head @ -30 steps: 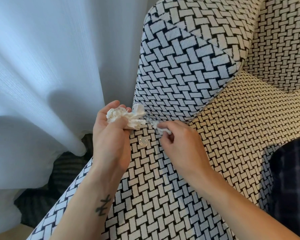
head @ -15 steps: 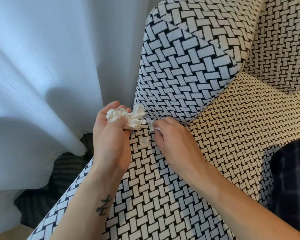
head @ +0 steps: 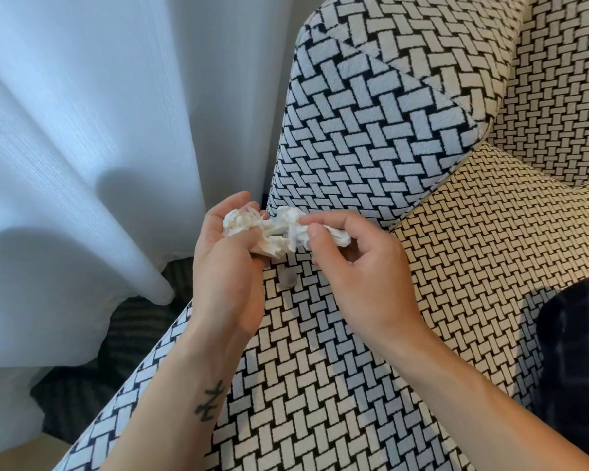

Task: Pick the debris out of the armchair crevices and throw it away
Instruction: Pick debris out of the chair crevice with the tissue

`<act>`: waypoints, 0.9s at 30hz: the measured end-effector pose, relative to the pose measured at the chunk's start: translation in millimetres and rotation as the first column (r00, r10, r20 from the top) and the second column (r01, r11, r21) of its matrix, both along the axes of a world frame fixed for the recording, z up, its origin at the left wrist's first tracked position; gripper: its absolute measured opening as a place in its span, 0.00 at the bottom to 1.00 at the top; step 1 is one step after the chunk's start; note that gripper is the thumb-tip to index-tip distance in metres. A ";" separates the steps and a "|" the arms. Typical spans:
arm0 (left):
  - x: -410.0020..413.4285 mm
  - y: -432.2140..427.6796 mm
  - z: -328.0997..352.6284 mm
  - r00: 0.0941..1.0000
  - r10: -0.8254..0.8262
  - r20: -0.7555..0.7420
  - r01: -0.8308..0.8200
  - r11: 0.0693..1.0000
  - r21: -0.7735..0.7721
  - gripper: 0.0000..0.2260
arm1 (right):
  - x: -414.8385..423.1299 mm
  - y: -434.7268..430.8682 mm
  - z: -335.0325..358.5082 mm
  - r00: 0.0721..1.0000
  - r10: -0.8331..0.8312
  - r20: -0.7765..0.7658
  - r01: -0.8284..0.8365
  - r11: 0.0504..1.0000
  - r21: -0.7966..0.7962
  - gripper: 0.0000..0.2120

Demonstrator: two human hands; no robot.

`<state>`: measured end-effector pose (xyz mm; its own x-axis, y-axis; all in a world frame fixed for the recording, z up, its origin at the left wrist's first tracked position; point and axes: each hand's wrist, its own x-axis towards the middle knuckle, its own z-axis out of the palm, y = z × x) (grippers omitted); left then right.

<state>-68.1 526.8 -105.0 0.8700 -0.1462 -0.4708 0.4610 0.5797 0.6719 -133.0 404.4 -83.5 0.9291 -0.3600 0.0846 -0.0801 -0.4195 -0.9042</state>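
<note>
White crumpled tissue scraps (head: 272, 231) are out of the armchair (head: 371, 137) crevice and bunched up between the hands, so the picking looks mostly done. Left hand (head: 225, 270) cups the bigger wad (head: 240, 224), right hand (head: 357, 273) pinches a smaller shred (head: 295, 226) right against it, hands nearly touching. Just below them a small round coin-looking thing (head: 288, 278) sits on the seat, not picked up yet, and I see no bin anywhere
</note>
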 end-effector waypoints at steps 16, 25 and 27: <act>-2.9 1.7 6.8 0.996 -0.062 0.058 0.063 0.998 -0.022 0.15 | 24.2 8.4 -10.9 0.981 0.136 -0.142 -0.123 0.988 0.097 0.14; 0.3 0.4 3.4 0.995 0.095 0.009 -0.095 0.995 -0.007 0.16 | -3.9 -15.3 -15.9 0.982 0.013 -0.190 -0.026 0.998 -0.064 0.16; 0.5 0.6 3.4 0.994 0.110 -0.005 -0.110 0.994 -0.017 0.17 | -6.8 -14.5 -17.2 0.961 0.023 -0.274 -0.073 0.982 -0.172 0.19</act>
<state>-67.6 527.4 -101.6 0.8796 -0.0575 -0.4723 0.3961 0.6383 0.6601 -139.8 389.9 -100.7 0.9419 -0.3166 -0.1123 -0.2863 -0.5817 -0.7613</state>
